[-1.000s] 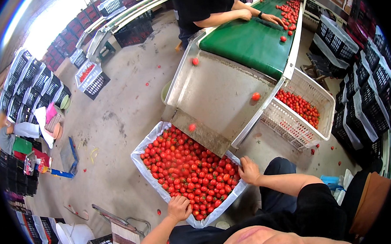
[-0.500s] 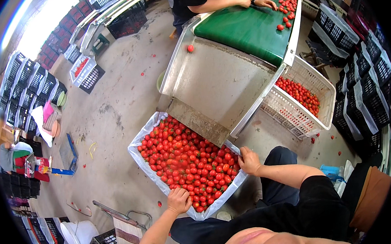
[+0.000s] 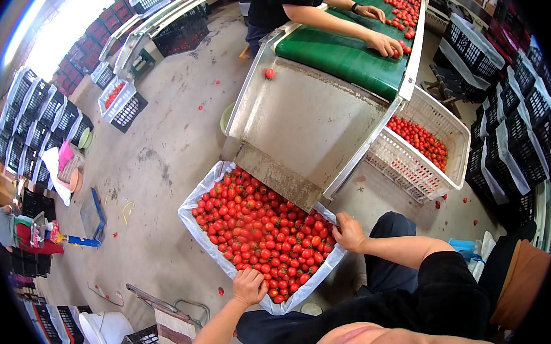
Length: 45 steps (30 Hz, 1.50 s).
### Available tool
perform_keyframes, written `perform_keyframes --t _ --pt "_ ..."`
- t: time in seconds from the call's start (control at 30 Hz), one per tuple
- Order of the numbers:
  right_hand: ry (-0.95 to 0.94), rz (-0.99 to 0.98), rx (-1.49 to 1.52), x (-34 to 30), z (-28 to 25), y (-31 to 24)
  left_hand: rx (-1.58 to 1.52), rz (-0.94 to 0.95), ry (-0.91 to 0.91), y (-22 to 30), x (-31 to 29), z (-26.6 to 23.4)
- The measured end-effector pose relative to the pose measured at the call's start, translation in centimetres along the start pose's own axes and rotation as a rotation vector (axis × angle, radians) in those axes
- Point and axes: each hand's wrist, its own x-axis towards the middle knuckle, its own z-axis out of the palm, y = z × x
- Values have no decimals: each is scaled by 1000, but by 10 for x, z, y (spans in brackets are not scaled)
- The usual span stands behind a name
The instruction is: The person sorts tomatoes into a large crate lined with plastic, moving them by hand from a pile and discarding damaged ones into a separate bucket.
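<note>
Between my hands stands a lined crate (image 3: pixel 199 235), its white plastic liner folded over the rim. Small red cherry tomatoes (image 3: pixel 272 240) fill it almost to the top. My left hand (image 3: pixel 250 287) is closed over the near-left rim, fingertips against the tomatoes. On the right side, my right hand (image 3: pixel 350 232) grips the rim and liner near the corner. The lip of a metal chute (image 3: pixel 313 112) reaches over the far edge of the crate. One lone tomato (image 3: pixel 270 73) lies at the chute's upper left.
Beyond the chute, a co-worker's hands (image 3: pixel 383 43) are at tomatoes on a green conveyor belt (image 3: pixel 329 53). A white crate (image 3: pixel 454 179) holding tomatoes stands right of the chute. Stacked black crates (image 3: pixel 514 140) line the right. A folding chair (image 3: pixel 171 327) is near my left arm.
The co-worker's arms have reached farther over the belt, one hand now at the tomatoes. My hands keep their hold on the crate, which appears slightly shifted left in view.
</note>
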Motion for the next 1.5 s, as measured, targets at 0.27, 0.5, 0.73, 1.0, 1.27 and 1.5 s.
perform_keyframes --t 0.27,0.5,0.73,1.0,1.27,1.5 --pt "-10 10 24 5 -10 -1 4 -8 11 3 9 -2" --pt "-4 -2 47 2 -1 -4 -20 -56 2 -3 -8 3" --pt "-96 22 32 4 -10 -4 -45 -29 36 -2 -1 -3" --pt "-100 7 36 3 -6 8 -52 -61 23 -2 -3 -1" --pt "-84 -37 43 6 -1 13 -46 -126 11 3 4 -7" --pt "-82 -41 21 7 -7 11 -201 31 -241 -1 45 -10"
